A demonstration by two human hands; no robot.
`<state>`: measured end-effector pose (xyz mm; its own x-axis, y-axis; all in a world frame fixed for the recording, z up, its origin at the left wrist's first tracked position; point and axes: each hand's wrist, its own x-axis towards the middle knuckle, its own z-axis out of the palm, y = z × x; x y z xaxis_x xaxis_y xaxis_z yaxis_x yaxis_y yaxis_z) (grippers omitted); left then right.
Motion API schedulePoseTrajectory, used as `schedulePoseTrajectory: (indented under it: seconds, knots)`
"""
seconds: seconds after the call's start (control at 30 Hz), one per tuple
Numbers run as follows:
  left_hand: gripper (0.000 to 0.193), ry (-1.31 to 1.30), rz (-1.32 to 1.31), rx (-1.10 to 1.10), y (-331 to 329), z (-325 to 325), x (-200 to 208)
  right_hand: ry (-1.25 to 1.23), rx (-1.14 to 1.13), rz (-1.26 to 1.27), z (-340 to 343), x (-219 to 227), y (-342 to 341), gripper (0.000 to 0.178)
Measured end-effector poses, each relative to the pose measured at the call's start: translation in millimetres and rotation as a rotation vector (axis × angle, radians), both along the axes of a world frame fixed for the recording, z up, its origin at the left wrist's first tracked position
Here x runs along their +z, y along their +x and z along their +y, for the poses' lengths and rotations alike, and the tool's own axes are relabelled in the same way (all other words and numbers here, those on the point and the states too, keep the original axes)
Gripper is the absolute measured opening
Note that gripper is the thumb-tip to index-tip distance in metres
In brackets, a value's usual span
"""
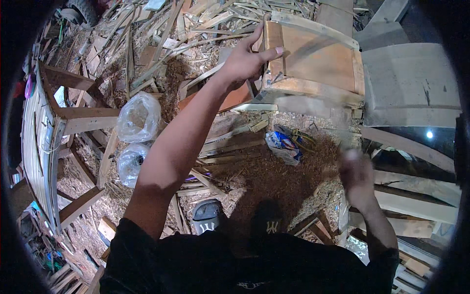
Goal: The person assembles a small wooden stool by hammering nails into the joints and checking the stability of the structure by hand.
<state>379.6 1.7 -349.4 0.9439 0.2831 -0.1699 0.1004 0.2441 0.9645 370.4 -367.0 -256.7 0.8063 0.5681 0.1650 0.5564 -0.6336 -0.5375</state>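
Note:
My left hand reaches forward and grips the left end of a wooden box-like frame. Its thumb lies across the top of the end piece and a finger stretches along the outer side. A flat brown panel fills the frame between pale rails. My right hand is lower and to the right, apart from the frame and smeared by motion. A faint blurred streak runs between it and the frame's near rail; whether the hand holds something cannot be made out.
Two clear plastic bags lie left, beside a wooden framework. A blue-and-white packet rests on sawdust near my shoes. Offcuts cover the far floor. A grey panel and stacked boards stand right.

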Motion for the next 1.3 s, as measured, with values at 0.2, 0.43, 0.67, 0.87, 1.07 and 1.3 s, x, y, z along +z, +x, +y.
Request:
schedulePoseTrajectory:
  seconds: [0.2,0.43,0.67,0.87,1.07,1.3]
  knots:
    - [0.091,0.027,0.031,0.022,-13.5,12.6,-3.3,-0.053,-0.109,0.276,42.2,36.4,-2.8,0.052]
    - [0.097,0.009,0.029,-0.015,-1.8,11.8,-7.7,-0.265,0.062,0.266,23.7,9.4,-6.7,0.052]
    - [0.094,-0.042,0.04,-0.028,-6.2,9.8,-0.7,0.782,0.02,0.875,38.0,41.1,-4.3,0.043]
    - [0.094,-0.031,-0.002,-0.003,-1.6,4.3,-6.8,-0.216,0.017,0.215,20.9,27.7,-9.0,0.049]
    - [0.094,-0.027,0.008,0.009,0.2,6.4,-19.9,0.318,0.092,0.69,21.2,14.8,-9.7,0.026]
    - [0.096,0.012,0.006,0.032,-11.1,13.5,-5.5,0.324,0.064,0.862,34.4,50.1,5.0,0.027]
